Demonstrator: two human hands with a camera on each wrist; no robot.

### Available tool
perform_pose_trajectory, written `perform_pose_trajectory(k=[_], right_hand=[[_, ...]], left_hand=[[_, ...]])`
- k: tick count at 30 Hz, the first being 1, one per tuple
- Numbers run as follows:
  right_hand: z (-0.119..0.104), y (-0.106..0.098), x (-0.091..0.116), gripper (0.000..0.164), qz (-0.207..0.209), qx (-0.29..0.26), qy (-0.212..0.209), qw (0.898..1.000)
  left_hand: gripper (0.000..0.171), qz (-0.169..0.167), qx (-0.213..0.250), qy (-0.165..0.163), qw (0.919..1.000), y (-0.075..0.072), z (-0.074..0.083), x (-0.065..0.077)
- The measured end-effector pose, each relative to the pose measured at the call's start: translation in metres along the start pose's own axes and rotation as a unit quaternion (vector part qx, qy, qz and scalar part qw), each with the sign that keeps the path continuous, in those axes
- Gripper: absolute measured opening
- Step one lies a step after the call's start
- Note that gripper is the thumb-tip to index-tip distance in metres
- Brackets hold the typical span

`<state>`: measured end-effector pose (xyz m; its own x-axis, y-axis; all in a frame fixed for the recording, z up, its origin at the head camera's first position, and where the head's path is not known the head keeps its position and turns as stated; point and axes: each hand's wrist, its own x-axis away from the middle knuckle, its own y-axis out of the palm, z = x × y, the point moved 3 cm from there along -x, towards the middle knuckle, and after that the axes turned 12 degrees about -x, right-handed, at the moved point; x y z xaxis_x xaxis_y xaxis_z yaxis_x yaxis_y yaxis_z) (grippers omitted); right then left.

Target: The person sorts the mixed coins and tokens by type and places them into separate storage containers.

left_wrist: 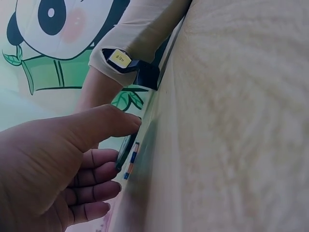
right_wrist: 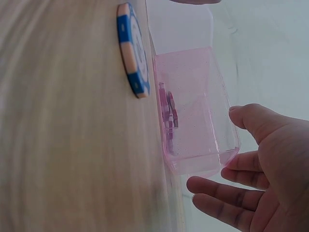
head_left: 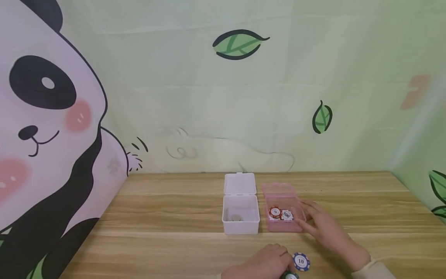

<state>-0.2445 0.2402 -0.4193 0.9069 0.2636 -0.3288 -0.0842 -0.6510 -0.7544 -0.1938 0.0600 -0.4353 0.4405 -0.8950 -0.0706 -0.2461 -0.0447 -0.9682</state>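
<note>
My left hand pinches a dark green poker chip low over the table, at the bottom of the head view. In the left wrist view this chip shows edge-on between thumb and fingers. Just beside it lies a blue and white poker chip marked 10. The fingers of my right hand, fairly straight, touch the right side of a pink see-through box, its lid raised. Inside that box are a red chip and a white chip marked 500.
Left of the pink box stands a white box, lid raised, with a small pale round thing inside. Both boxes sit on a wood-grain table. A cloth backdrop printed with a panda and leaves rises behind the table.
</note>
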Motion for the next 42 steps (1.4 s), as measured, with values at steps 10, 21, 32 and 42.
perform_pose_trajectory(k=[10, 21, 32, 42], right_hand=[[0.001, 0.001, -0.001, 0.054, 0.001, 0.005, 0.001, 1.0], [-0.001, 0.0, -0.001, 0.054, 0.0, 0.003, 0.003, 1.0], [-0.001, 0.0, -0.001, 0.053, -0.003, 0.0, 0.003, 1.0], [-0.001, 0.0, -0.001, 0.053, -0.007, -0.004, 0.01, 1.0]], left_hand=[[0.024, 0.03, 0.009, -0.001, 0.9995, -0.005, -0.005, 0.004], [0.033, 0.045, 0.019, -0.011, 0.9987, -0.007, -0.011, 0.005], [0.034, 0.047, 0.04, -0.029, 0.9977, -0.015, -0.017, 0.006], [0.031, 0.071, 0.011, -0.038, 0.9967, -0.016, -0.025, 0.003]])
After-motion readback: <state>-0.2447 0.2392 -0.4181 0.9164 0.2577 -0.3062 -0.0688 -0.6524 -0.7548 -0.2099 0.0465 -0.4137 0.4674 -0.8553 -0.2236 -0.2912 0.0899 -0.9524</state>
